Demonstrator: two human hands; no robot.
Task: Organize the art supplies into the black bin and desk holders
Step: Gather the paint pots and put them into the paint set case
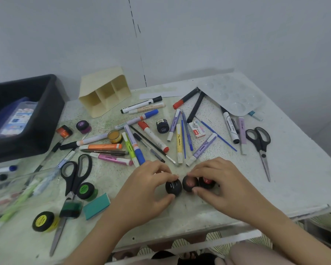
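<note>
I see my left hand (151, 180) pinching a black-lidded paint jar (173, 186) between thumb and fingertips on the tabletop (275, 188). My right hand (218, 178) is curled round a second jar (190, 184) just beside the first, with a red-topped jar (206, 181) under its fingers. Markers and pens (151, 138) lie scattered beyond both hands. The black bin (46, 104) stands well out past the left hand. The cream holder (105, 92) lies tipped on its side, farther off than the pens.
</note>
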